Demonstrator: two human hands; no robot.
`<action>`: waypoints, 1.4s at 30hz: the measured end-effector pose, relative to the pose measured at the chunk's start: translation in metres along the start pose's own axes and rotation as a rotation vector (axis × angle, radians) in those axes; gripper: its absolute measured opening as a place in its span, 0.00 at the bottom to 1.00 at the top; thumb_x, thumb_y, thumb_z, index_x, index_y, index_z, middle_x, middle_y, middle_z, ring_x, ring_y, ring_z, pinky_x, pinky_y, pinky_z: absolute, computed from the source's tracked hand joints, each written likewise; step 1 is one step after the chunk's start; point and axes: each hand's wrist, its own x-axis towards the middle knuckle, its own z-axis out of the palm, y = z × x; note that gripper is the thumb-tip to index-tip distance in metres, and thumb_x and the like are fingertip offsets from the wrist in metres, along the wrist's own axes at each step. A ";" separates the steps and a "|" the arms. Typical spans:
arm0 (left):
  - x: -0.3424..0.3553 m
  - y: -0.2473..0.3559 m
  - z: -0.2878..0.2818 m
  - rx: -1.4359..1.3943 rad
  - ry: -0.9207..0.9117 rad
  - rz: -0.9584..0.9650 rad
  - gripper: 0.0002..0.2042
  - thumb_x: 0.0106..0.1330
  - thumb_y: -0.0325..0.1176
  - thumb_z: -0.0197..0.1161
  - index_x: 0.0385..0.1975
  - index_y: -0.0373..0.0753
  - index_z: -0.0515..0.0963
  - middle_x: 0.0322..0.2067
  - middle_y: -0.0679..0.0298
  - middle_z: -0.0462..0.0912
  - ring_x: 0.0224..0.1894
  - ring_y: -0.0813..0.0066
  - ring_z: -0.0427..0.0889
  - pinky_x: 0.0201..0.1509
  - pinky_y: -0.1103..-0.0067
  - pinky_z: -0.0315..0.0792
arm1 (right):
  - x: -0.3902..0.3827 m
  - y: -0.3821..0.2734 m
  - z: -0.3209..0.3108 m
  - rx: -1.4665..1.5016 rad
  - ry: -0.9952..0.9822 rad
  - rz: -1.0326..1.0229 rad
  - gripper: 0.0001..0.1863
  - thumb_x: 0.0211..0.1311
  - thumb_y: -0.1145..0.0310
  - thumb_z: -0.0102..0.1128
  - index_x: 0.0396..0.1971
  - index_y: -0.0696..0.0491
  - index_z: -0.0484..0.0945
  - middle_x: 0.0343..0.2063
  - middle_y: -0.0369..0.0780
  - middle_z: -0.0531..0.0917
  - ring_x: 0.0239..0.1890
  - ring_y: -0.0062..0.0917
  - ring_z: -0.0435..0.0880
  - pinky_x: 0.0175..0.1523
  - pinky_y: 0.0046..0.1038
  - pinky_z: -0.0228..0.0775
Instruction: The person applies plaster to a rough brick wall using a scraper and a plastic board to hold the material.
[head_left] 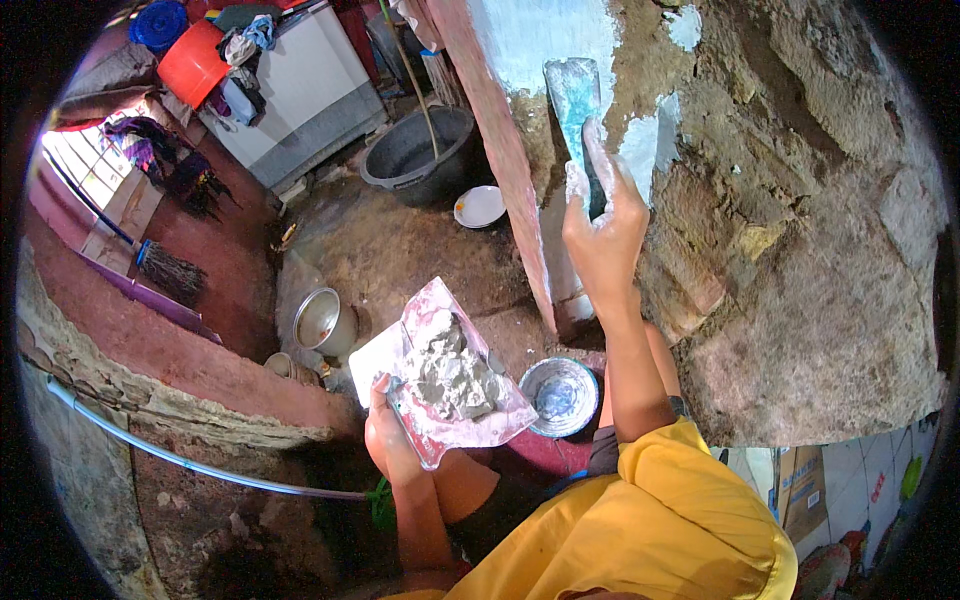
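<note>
R hand (606, 220) grips putty knife (574, 95), long axis pointing fwd, blade by white wall patch (520, 40); L hand (388, 440) clamps board (505, 425) w/ paste (450, 375), lower-left.

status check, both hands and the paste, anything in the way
Right hand grips scraper, raised at wall. Left hand holds board. Paste heaped on board. Nothing seen blocking scraper.
</note>
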 end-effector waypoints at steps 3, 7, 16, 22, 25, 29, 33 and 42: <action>0.006 -0.003 -0.006 -0.033 -0.021 -0.068 0.20 0.62 0.42 0.57 0.46 0.31 0.73 0.39 0.61 0.79 0.37 0.71 0.79 0.42 0.77 0.74 | -0.005 0.001 0.000 -0.012 -0.005 0.000 0.21 0.51 0.82 0.52 0.48 0.60 0.75 0.38 0.51 0.80 0.40 0.41 0.80 0.47 0.30 0.69; 0.012 -0.004 -0.011 -0.052 -0.038 -0.146 0.20 0.62 0.42 0.58 0.46 0.32 0.73 0.39 0.60 0.79 0.37 0.70 0.80 0.41 0.76 0.75 | -0.019 0.004 -0.004 -0.037 -0.034 -0.015 0.21 0.52 0.81 0.53 0.49 0.60 0.75 0.37 0.51 0.80 0.39 0.40 0.80 0.45 0.30 0.69; 0.007 0.002 0.001 0.006 0.064 -0.136 0.21 0.60 0.44 0.61 0.45 0.32 0.74 0.39 0.61 0.79 0.36 0.72 0.79 0.42 0.78 0.74 | 0.008 0.007 0.001 0.054 0.075 -0.150 0.21 0.55 0.78 0.55 0.52 0.58 0.73 0.35 0.51 0.79 0.37 0.44 0.79 0.44 0.33 0.70; 0.007 0.000 -0.001 -0.023 0.045 -0.136 0.22 0.58 0.44 0.61 0.43 0.31 0.75 0.37 0.61 0.79 0.35 0.71 0.80 0.41 0.78 0.74 | -0.013 0.006 0.000 -0.014 -0.048 -0.029 0.21 0.54 0.81 0.54 0.51 0.59 0.74 0.39 0.50 0.79 0.40 0.37 0.80 0.47 0.30 0.69; 0.006 0.001 0.002 0.003 0.068 -0.129 0.22 0.58 0.45 0.61 0.43 0.31 0.75 0.37 0.61 0.79 0.34 0.71 0.79 0.40 0.77 0.73 | -0.019 0.003 -0.009 0.029 -0.076 0.023 0.22 0.55 0.82 0.52 0.52 0.60 0.73 0.44 0.50 0.80 0.45 0.31 0.80 0.51 0.27 0.67; 0.004 0.005 0.006 0.017 0.074 -0.167 0.22 0.58 0.45 0.61 0.43 0.31 0.75 0.37 0.61 0.79 0.35 0.72 0.79 0.40 0.77 0.73 | -0.002 0.001 -0.009 0.155 -0.046 0.046 0.22 0.55 0.82 0.52 0.53 0.60 0.73 0.46 0.48 0.80 0.48 0.27 0.79 0.54 0.27 0.66; 0.000 0.009 0.010 0.051 0.102 -0.164 0.23 0.58 0.46 0.62 0.44 0.32 0.75 0.38 0.60 0.79 0.36 0.71 0.79 0.41 0.77 0.74 | 0.009 0.002 0.000 0.046 -0.026 -0.028 0.21 0.54 0.82 0.52 0.51 0.60 0.73 0.45 0.50 0.80 0.46 0.34 0.80 0.52 0.28 0.67; 0.004 0.005 0.003 0.003 0.029 -0.159 0.24 0.59 0.45 0.62 0.46 0.31 0.73 0.41 0.60 0.78 0.37 0.71 0.79 0.42 0.76 0.74 | -0.011 0.008 -0.014 0.053 -0.068 -0.030 0.21 0.55 0.81 0.53 0.52 0.61 0.73 0.45 0.49 0.80 0.46 0.30 0.80 0.52 0.26 0.68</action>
